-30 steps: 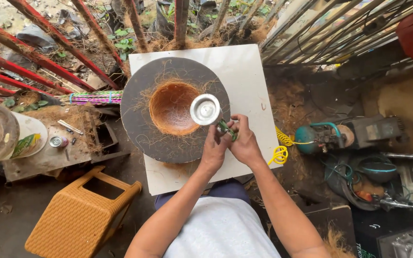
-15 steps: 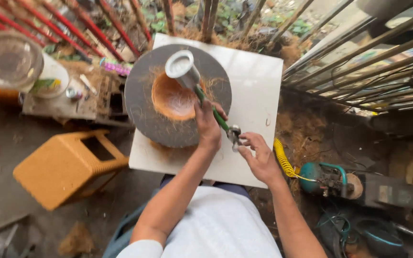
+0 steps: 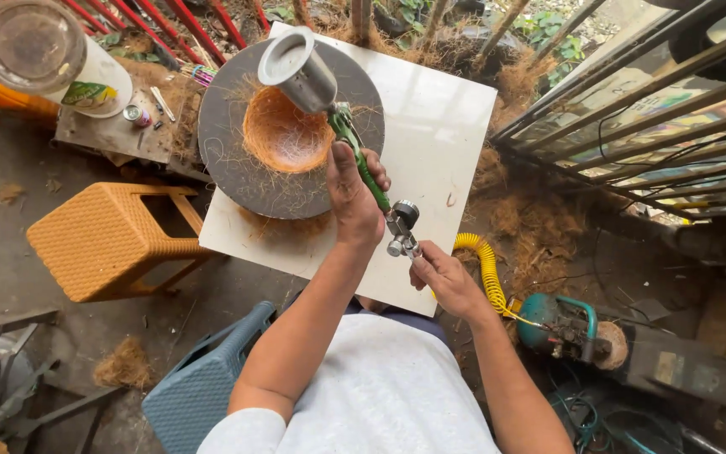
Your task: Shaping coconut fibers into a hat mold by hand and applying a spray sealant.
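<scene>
Spray gun (image 3: 355,151), green handle, metal cup: now raised over the fibre bowl (image 3: 283,134) on the grey disc (image 3: 237,181). Left hand (image 3: 355,197) wrapped around handle, unchanged; right hand (image 3: 447,282) pinches the gun's base fitting, shifted lower beside the yellow coiled hose (image 3: 485,269).

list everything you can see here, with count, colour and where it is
spray gun: 1, green handle, silver cup, over the disc
disc: 1, dark grey, on the tile
fibre bowl: 1, orange-brown, in disc centre
tile: 1, white, centre
coiled hose: 1, yellow, right of tile
stool: 1, orange, left
jar: 1, clear and white, top left
left hand: 1, gripping gun handle
right hand: 1, at gun's hose fitting
</scene>
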